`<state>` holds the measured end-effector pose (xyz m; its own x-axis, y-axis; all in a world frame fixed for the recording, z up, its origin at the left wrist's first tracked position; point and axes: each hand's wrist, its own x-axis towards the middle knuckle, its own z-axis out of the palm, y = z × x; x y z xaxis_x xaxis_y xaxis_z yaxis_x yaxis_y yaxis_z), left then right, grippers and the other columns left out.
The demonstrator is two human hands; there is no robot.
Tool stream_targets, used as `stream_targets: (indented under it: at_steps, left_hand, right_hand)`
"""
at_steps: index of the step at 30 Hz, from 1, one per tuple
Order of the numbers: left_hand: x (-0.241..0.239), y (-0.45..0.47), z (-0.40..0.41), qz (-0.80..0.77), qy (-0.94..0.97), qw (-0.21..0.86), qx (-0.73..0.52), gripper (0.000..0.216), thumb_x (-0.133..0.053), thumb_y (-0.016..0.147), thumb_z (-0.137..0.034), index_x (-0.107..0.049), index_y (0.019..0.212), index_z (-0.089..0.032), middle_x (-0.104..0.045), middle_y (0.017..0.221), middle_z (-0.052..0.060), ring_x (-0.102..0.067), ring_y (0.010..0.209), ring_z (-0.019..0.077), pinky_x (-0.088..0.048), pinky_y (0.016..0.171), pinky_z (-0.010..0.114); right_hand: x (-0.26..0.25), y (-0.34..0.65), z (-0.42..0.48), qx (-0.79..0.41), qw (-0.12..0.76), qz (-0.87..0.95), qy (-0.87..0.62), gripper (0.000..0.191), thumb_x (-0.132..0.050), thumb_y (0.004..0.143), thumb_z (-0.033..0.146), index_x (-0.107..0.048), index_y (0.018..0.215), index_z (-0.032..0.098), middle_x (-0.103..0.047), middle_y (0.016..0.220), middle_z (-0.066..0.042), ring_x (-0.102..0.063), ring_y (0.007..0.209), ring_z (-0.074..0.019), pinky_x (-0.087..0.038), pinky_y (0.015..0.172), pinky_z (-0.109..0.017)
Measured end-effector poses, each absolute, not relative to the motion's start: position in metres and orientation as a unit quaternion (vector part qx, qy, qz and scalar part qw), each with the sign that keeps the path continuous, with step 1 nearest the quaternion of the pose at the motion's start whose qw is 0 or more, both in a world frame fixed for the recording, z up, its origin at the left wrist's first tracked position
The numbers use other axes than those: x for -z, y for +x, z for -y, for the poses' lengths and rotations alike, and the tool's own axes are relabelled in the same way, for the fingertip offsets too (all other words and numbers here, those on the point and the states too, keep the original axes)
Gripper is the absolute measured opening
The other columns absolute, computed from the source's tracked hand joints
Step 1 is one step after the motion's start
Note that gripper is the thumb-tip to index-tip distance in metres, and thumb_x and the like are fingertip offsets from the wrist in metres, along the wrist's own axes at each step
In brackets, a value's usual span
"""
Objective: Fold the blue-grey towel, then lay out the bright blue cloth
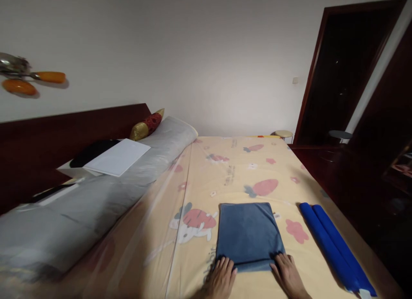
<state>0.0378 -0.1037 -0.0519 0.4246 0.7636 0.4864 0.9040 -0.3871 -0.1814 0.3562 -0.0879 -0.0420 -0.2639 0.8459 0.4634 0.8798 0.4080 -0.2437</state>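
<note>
- At the near edge of the bed [244, 161], a folded blue towel [248, 234] lies flat on the yellow carrot-print sheet.
- Left hand [222, 279]: fingers spread, pressing the towel's near left corner; nothing gripped.
- Right hand [288, 276]: fingers flat on the near right corner, likewise not clenched.
- Two blue rolls [334, 247] lie side by side near the bed's right edge, apart from the towel.
- Bare sheet extends beyond the towel; a grey bolster [96, 204] bounds the left side.
</note>
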Motion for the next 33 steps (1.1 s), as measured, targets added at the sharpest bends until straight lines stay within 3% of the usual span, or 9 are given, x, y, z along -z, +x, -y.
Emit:
stream_targets:
  at_steps: [5, 8, 11, 14, 21, 24, 27, 29, 33]
  left_hand:
    - [0.052, 0.052, 0.097, 0.575, -0.786, 0.165, 0.154, 0.028, -0.043, 0.093, -0.026, -0.064, 0.111, -0.025, -0.075, 0.109, 0.001, -0.066, 0.106, 0.0191, -0.054, 0.094, 0.035]
    - [0.048, 0.072, 0.094, 0.615, -0.768, 0.116, 0.133, 0.042, -0.04, 0.088, -0.01, -0.061, 0.121, -0.027, -0.07, 0.122, 0.002, -0.063, 0.115, 0.021, -0.055, 0.093, 0.037]
    - [0.042, 0.095, 0.093, 0.549, -0.816, 0.075, 0.161, 0.062, -0.035, 0.087, -0.005, -0.038, 0.143, -0.031, -0.057, 0.142, -0.002, -0.053, 0.128, 0.0146, -0.054, 0.094, 0.028]
    - [0.038, 0.101, 0.092, 0.463, -0.864, 0.079, 0.183, 0.064, -0.039, 0.092, -0.019, -0.014, 0.151, -0.027, -0.05, 0.147, -0.002, -0.048, 0.133, 0.0113, -0.049, 0.103, 0.027]
    - [0.026, 0.014, 0.093, 0.568, -0.806, 0.123, 0.111, 0.061, -0.036, 0.094, -0.025, -0.009, 0.149, -0.033, -0.043, 0.151, 0.001, -0.045, 0.136, 0.0193, -0.042, 0.108, 0.046]
    - [0.022, 0.017, 0.093, 0.59, -0.786, 0.144, 0.119, 0.067, -0.033, 0.09, -0.011, -0.01, 0.149, -0.032, -0.041, 0.153, 0.002, -0.042, 0.139, 0.0219, -0.037, 0.111, 0.056]
    - [0.022, 0.06, 0.095, 0.517, -0.831, 0.138, 0.15, 0.071, -0.029, 0.084, -0.002, -0.019, 0.149, -0.03, -0.044, 0.151, -0.004, -0.043, 0.137, 0.0128, -0.043, 0.111, 0.037]
    - [0.023, 0.087, 0.097, 0.454, -0.863, 0.128, 0.182, 0.062, -0.033, 0.089, -0.009, -0.027, 0.148, -0.029, -0.053, 0.144, -0.006, -0.049, 0.132, 0.0088, -0.047, 0.105, 0.025]
    - [0.018, 0.079, 0.101, 0.425, -0.882, 0.116, 0.17, 0.056, -0.038, 0.094, -0.025, -0.025, 0.149, -0.026, -0.055, 0.143, -0.004, -0.051, 0.129, 0.0086, -0.045, 0.105, 0.022]
  right_hand:
    - [0.045, 0.365, 0.083, 0.07, 0.248, 0.778, -0.572, 0.009, -0.051, 0.089, 0.03, -0.059, 0.092, 0.028, -0.068, 0.088, 0.0, -0.061, 0.083, -0.0196, -0.041, 0.081, -0.038]
    - [0.051, 0.338, 0.082, 0.1, 0.271, 0.759, -0.584, 0.026, -0.056, 0.083, 0.032, -0.059, 0.107, 0.024, -0.069, 0.105, -0.008, -0.062, 0.095, -0.0277, -0.042, 0.087, -0.046]
    - [0.056, 0.294, 0.084, 0.072, 0.307, 0.798, -0.513, 0.038, -0.057, 0.081, 0.026, -0.056, 0.118, 0.026, -0.07, 0.113, -0.004, -0.064, 0.102, -0.0227, -0.046, 0.091, -0.04]
    - [0.06, 0.274, 0.086, 0.065, 0.318, 0.836, -0.442, 0.05, -0.05, 0.081, 0.015, -0.05, 0.13, 0.027, -0.071, 0.117, 0.001, -0.066, 0.105, -0.0156, -0.049, 0.091, -0.03]
    - [0.074, 0.376, 0.09, 0.116, 0.265, 0.811, -0.509, 0.063, -0.045, 0.086, 0.023, -0.03, 0.148, 0.027, -0.06, 0.137, -0.004, -0.059, 0.122, -0.0234, -0.047, 0.095, -0.039]
    - [0.077, 0.372, 0.093, 0.121, 0.274, 0.762, -0.574, 0.061, -0.046, 0.086, 0.029, -0.034, 0.146, 0.028, -0.055, 0.141, -0.008, -0.056, 0.125, -0.0291, -0.046, 0.093, -0.047]
    - [0.072, 0.318, 0.093, 0.092, 0.302, 0.778, -0.543, 0.05, -0.049, 0.086, 0.027, -0.047, 0.136, 0.028, -0.06, 0.136, -0.007, -0.06, 0.12, -0.0251, -0.047, 0.093, -0.042]
    - [0.065, 0.284, 0.092, 0.075, 0.302, 0.817, -0.485, 0.045, -0.051, 0.084, 0.022, -0.053, 0.129, 0.027, -0.069, 0.123, -0.003, -0.065, 0.112, -0.0194, -0.047, 0.091, -0.034]
    - [0.054, 0.29, 0.09, 0.087, 0.271, 0.848, -0.448, 0.045, -0.053, 0.086, 0.025, -0.052, 0.131, 0.025, -0.069, 0.124, 0.001, -0.065, 0.111, -0.0156, -0.046, 0.091, -0.03]
